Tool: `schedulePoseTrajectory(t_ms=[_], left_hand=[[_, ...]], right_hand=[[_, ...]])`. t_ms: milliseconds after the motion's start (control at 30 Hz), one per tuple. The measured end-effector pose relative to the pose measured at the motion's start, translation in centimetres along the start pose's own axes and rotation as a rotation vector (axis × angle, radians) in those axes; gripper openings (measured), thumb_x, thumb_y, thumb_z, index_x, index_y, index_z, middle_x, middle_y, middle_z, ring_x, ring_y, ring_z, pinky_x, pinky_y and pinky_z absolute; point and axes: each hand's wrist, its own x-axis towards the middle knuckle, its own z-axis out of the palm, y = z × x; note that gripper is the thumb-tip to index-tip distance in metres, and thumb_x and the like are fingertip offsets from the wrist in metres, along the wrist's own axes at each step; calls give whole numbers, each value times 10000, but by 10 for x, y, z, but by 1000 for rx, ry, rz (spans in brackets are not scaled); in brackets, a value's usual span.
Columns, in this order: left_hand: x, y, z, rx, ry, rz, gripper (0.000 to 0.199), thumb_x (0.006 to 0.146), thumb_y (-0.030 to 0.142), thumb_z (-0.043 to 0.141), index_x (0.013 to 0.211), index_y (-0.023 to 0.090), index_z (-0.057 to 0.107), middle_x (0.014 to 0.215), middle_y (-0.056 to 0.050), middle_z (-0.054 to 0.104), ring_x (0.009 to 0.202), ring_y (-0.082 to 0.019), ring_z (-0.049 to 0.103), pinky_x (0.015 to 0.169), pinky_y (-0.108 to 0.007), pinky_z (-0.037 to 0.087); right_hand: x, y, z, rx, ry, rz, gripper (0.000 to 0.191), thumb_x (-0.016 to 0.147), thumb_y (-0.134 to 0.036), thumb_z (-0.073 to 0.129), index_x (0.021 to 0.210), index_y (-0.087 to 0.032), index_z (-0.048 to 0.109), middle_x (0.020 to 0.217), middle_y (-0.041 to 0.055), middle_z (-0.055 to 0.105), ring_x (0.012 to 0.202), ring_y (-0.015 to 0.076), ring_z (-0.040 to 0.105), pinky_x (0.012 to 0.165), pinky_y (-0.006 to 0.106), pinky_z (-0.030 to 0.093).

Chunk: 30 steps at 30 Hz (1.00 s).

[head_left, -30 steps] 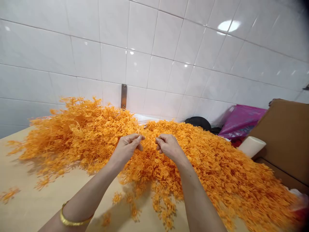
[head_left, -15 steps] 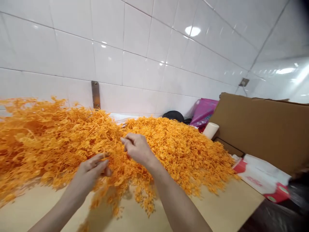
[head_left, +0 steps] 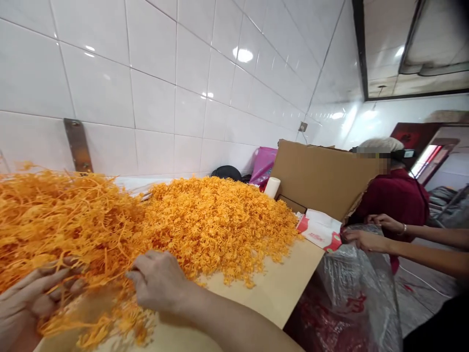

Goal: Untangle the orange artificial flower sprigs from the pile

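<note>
Here, orange plastic sprigs [head_left: 216, 220] heap the surface [head_left: 271, 288]; the left hand [head_left: 38, 296], fingers parted, sits among them, the right hand [head_left: 159, 281] seemingly pinching a thin stem [head_left: 113, 280]; light tension should avoid snags.

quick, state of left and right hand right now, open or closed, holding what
Left hand: loosely open, orange strands at its fingers; firm grip can't be told.
Right hand: fingers curled closed; whether it pinches a strand can't be told.
</note>
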Motion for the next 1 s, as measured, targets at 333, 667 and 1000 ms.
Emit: schedulePoseTrajectory(t_ms=[333,667,1000], left_hand=[[-33,51,20,-616,79,-91,30,692,167,562,700,172,590,626,0,604,601,-119,560,609,-248,468],[-27,40,6,-925,-127,-126,197,806,191,416,697,103,554,460,49,378,345,-17,281,470,-190,397],[-26,58,0,-1047,-108,-44,296,856,147,265,725,104,527,548,25,404,385,-19,335,507,-194,423]], right_hand=[[-3,9,7,-143,-69,-122,88,766,-205,447,746,-166,523,829,69,540,796,196,462,695,331,330],[3,23,-4,456,410,-10,110,809,-205,423,744,-171,506,662,10,490,620,131,452,617,270,345],[-27,-41,-12,415,-237,-717,292,761,-376,473,968,-172,510,852,52,544,782,166,468,731,324,358]])
